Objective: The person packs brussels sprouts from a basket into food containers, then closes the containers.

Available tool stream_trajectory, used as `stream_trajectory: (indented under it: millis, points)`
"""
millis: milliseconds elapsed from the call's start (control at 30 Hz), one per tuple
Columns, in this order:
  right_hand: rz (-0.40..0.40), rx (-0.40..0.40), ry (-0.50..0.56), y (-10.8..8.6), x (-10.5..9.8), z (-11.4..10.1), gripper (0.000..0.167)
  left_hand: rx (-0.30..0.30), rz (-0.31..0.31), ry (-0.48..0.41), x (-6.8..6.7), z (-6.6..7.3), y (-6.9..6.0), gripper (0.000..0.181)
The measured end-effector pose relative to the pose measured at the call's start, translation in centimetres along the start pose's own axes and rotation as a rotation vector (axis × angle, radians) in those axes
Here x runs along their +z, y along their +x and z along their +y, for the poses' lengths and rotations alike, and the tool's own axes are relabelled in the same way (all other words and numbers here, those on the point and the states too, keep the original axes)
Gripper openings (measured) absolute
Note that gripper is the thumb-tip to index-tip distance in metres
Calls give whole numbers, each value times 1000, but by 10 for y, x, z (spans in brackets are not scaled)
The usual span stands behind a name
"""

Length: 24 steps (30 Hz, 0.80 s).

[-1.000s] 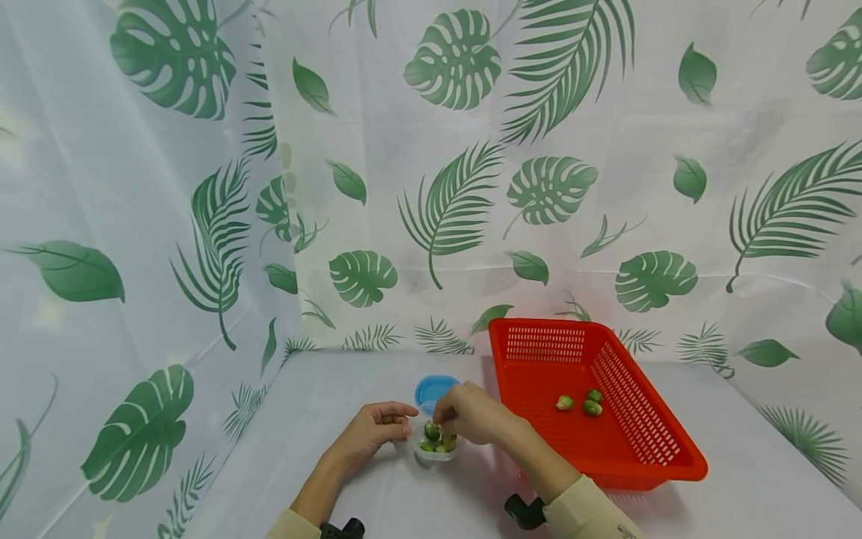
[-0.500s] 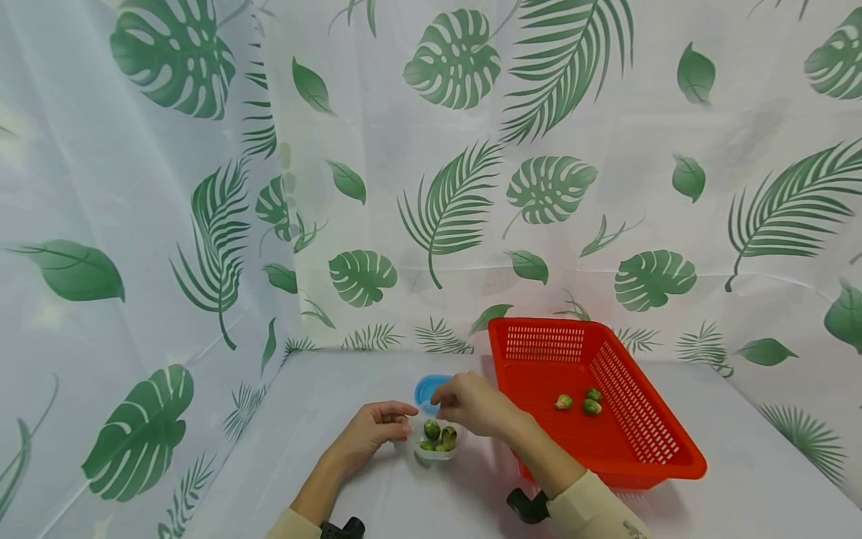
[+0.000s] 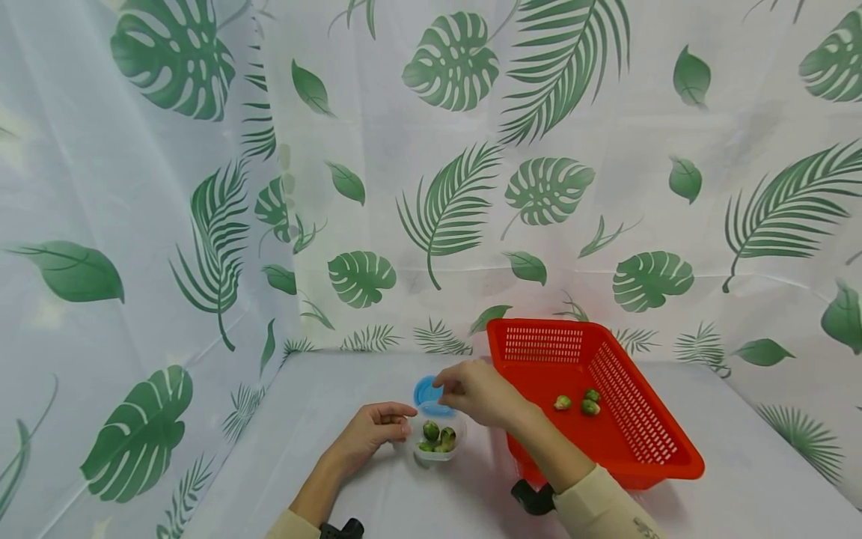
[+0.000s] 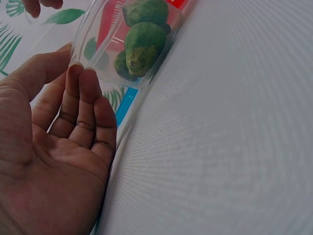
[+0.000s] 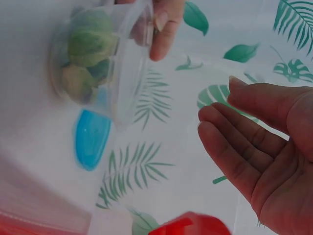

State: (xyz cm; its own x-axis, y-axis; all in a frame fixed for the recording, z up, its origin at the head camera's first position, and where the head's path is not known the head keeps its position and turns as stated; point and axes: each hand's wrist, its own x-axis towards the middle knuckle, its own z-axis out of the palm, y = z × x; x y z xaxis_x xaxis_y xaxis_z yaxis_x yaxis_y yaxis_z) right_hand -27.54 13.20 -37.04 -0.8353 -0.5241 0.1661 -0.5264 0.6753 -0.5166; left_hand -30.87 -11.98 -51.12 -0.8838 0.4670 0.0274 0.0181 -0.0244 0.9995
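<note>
A small clear plastic container (image 3: pixel 435 457) stands on the white-covered table with several Brussels sprouts (image 3: pixel 431 430) inside. My left hand (image 3: pixel 374 433) pinches its rim at the left; in the left wrist view, thumb and fingertips meet the rim (image 4: pixel 78 44) from either side. Above and behind the container hovers my right hand (image 3: pixel 480 392), its fingers loosely bent. The right wrist view shows nothing in that hand (image 5: pixel 264 132), and it is apart from the container wall (image 5: pixel 115 73). A blue lid (image 3: pixel 426 391) lies just behind the container, partly covered by my right hand.
To the right stands a red perforated basket (image 3: pixel 646 374) with three Brussels sprouts (image 3: pixel 590 406) on its floor. My right forearm crosses its near left edge. A leaf-patterned curtain (image 3: pixel 377 187) borders the table at the back and left.
My right hand has come away from the sprouts in the container and risen up and slightly right, its fingers loosening. The left hand and the container have stayed in place.
</note>
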Motion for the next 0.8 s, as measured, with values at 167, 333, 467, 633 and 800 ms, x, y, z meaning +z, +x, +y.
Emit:
stream_trajectory:
  millis: [167, 333, 467, 633, 800]
  points:
    - [18, 25, -16, 0, -5, -3, 26, 4, 2, 7, 0, 0, 0, 42]
    - [48, 32, -29, 0, -11, -5, 29, 7, 5, 14, 0, -1, 1, 40]
    - [81, 18, -35, 1, -15, -5, 34, 8, 9, 10, 1, 0, 0, 39]
    - [121, -5, -64, 1, -20, -4, 38, 6, 11, 11, 1, 1, -1, 39]
    - [156, -20, -97, 1, -26, -4, 39, 14, 8, 17, 1, 2, -1, 42]
